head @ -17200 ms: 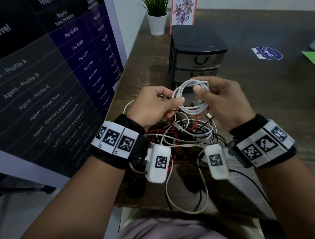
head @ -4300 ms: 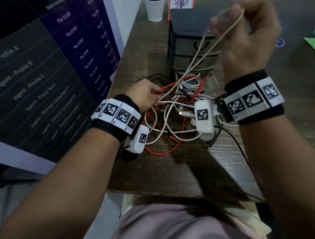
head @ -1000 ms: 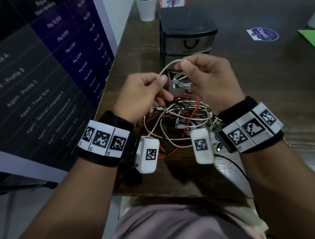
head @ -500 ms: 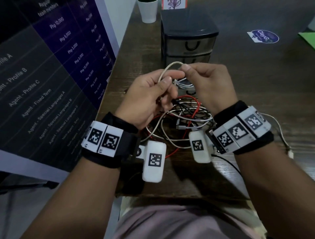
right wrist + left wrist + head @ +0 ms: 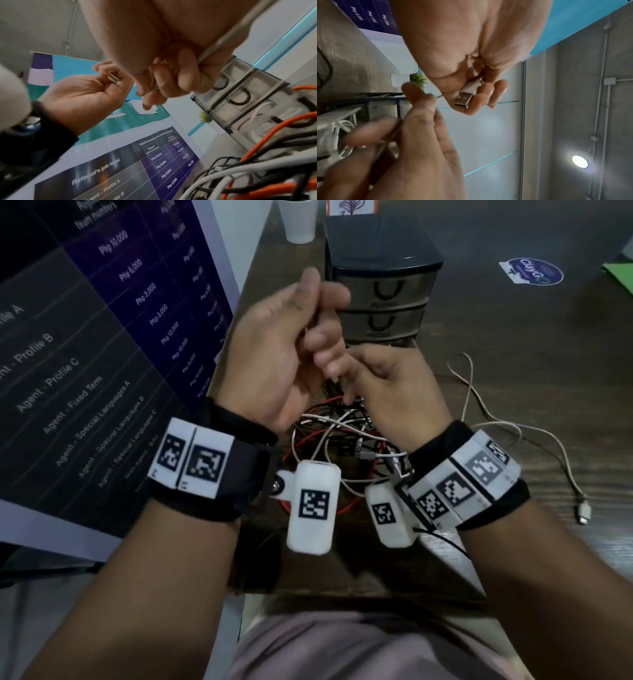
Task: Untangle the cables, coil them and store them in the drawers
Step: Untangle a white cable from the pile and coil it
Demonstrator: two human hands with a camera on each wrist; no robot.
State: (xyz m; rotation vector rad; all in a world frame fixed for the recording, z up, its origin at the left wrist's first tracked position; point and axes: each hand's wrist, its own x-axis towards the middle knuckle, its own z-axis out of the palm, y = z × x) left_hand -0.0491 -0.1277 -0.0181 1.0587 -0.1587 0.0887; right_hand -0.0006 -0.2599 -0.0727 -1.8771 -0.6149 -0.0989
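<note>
My left hand (image 5: 322, 313) is raised in front of the black drawer unit (image 5: 380, 278), fingers curled round the white USB plug (image 5: 464, 100) of a beige cable. Just below it, my right hand (image 5: 346, 378) pinches the same cable (image 5: 221, 40), which runs back over the wrist. The rest of the beige cable (image 5: 479, 412) trails loose over the table to the right and ends in a connector (image 5: 582, 511). A tangle of red, white and black cables (image 5: 342, 440) lies under both hands. A coiled white cable (image 5: 339, 129) sits in the bottom drawer.
A large poster board (image 5: 102, 337) stands along the left of the dark wooden table (image 5: 513, 354). A white plant pot (image 5: 298, 220) is behind the drawers. A round sticker (image 5: 534, 272) and a green sheet (image 5: 620, 275) lie at the far right.
My left hand has risen and pulled away with the plug end. My right hand has dropped lower toward the tangle. More of the beige cable now lies spread on the table to the right.
</note>
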